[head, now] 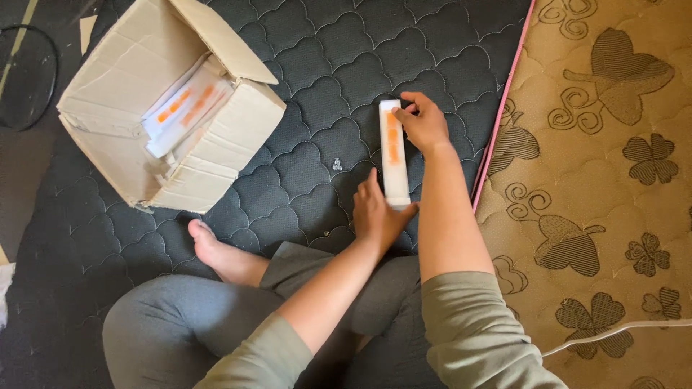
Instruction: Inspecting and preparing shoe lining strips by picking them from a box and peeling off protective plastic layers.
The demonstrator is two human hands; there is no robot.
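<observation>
A long narrow white box with orange marks (393, 155) lies on the dark quilted mat (324, 86) in front of me. My right hand (424, 122) grips its far end with the fingers curled over the top. Its near end sits in my left hand (376, 216), thumb on the right side. An open cardboard carton (130, 79) stands at the upper left, with several similar white and orange boxes (184, 108) stacked inside.
My bare foot (213, 248) and bent legs in grey trousers lie just below the hands. A tan patterned mattress (598, 180) with a pink edge runs along the right. A white cord (613, 335) crosses its lower part. Bare floor and a black cable (32, 79) show at far left.
</observation>
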